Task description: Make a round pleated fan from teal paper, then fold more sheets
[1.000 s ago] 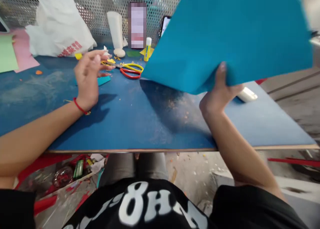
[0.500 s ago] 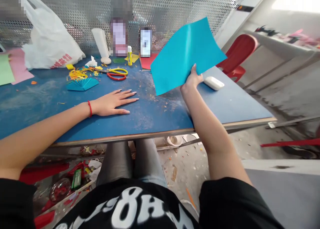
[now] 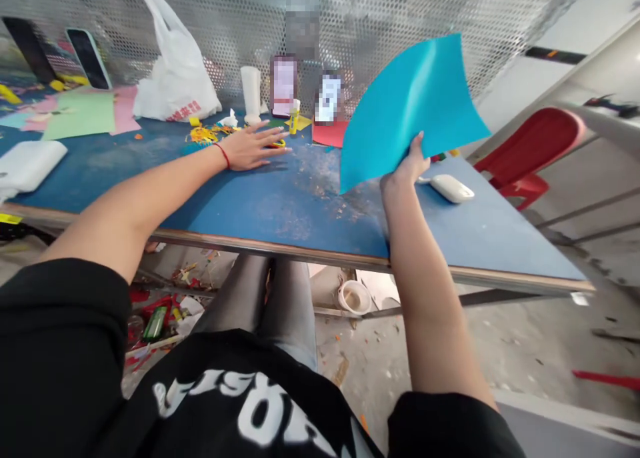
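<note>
Two hands: apart; left hand [image 3: 254,148] palm down with fingers spread, gripping nothing visible; right hand [image 3: 411,161] clamped on the lower edge of one blue sheet [image 3: 413,105].
Change since previous frame: left hand has moved from the bare tabletop [image 3: 260,211] back over the scissors [image 3: 279,144], leaving part of one yellow handle exposed; left wrist now hides most of the pleated blue paper [image 3: 196,148]; right hand keeps its grip.
Sheet position: bowed and tilted up, well apart from left hand; contact of its lower corner with tabletop cannot be told.
Beside right hand: one white rounded case [image 3: 453,188].
Behind left hand: one glue stick [image 3: 294,119], two upright phones [image 3: 284,88].
Farther out: one white plastic bag [image 3: 173,88], one red chair [image 3: 537,145].
</note>
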`<state>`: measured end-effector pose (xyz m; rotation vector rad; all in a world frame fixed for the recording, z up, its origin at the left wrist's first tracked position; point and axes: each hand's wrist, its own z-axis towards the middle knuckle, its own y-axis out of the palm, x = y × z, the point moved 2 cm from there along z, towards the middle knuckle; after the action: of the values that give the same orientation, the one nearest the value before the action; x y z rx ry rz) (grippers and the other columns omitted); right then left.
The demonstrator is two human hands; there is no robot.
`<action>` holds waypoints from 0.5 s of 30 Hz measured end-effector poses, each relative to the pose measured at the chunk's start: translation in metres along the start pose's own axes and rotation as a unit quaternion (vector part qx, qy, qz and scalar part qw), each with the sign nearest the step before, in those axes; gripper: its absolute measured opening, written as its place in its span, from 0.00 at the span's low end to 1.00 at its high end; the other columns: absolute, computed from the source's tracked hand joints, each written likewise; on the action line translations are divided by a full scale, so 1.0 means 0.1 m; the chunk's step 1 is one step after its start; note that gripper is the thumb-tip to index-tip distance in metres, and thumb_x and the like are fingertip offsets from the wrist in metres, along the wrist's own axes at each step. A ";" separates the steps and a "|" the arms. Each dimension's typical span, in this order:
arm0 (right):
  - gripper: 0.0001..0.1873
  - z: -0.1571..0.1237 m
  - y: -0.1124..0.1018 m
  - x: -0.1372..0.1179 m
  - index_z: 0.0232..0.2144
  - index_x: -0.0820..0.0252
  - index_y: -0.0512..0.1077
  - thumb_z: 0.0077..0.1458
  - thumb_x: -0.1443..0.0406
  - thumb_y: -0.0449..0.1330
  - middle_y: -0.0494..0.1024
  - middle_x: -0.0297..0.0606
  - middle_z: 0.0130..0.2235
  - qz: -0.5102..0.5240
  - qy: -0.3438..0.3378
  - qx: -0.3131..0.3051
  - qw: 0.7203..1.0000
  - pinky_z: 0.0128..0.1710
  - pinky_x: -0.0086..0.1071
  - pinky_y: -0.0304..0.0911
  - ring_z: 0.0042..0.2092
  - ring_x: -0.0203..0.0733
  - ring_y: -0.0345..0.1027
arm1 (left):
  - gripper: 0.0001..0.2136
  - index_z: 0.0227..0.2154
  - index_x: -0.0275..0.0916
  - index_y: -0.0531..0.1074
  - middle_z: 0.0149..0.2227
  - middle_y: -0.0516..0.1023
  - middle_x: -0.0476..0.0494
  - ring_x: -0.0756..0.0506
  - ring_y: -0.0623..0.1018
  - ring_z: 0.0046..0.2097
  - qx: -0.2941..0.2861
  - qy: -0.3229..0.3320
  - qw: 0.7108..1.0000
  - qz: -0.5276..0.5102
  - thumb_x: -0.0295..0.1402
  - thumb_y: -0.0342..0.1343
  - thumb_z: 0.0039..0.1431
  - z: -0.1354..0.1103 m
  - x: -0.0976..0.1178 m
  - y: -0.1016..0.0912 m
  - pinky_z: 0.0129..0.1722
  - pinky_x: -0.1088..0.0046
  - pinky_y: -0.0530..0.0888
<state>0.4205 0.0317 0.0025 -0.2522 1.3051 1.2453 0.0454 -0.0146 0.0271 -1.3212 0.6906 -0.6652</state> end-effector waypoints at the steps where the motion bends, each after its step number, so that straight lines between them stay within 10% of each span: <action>1: 0.25 0.01 0.02 -0.01 0.55 0.53 0.75 0.67 0.46 0.54 0.77 0.36 0.58 0.003 0.005 0.005 1.000 0.51 0.55 0.79 0.59 0.47 0.76 | 0.41 0.74 0.35 0.55 0.79 0.44 0.37 0.34 0.45 0.79 -0.014 -0.027 0.999 -0.016 0.60 0.31 0.70 0.07 0.11 0.02 0.75 0.47 0.36; 11: 0.17 -0.11 -0.13 -0.08 0.53 0.60 0.72 0.68 0.58 0.55 0.79 0.38 0.57 -0.028 0.040 0.112 0.993 0.61 0.43 0.73 0.59 0.40 0.76 | 0.52 0.76 0.27 0.47 0.78 0.41 0.23 0.29 0.43 0.79 -0.071 -0.092 0.988 -0.103 0.69 0.38 0.65 0.39 2.24 0.21 0.76 0.47 0.45; 15: 0.13 -0.24 -0.11 0.01 0.47 0.62 0.74 0.67 0.61 0.55 0.81 0.37 0.51 -0.084 0.011 0.066 0.994 0.62 0.43 0.70 0.56 0.39 0.77 | 0.49 0.75 0.34 0.52 0.78 0.45 0.26 0.30 0.48 0.78 -0.036 0.020 0.988 -0.146 0.69 0.40 0.65 0.32 2.92 0.23 0.76 0.45 0.49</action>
<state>0.4149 0.0101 -0.0110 -0.2769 1.3503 1.0130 0.2561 -0.2160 -0.0130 -1.4951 0.5628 -0.9113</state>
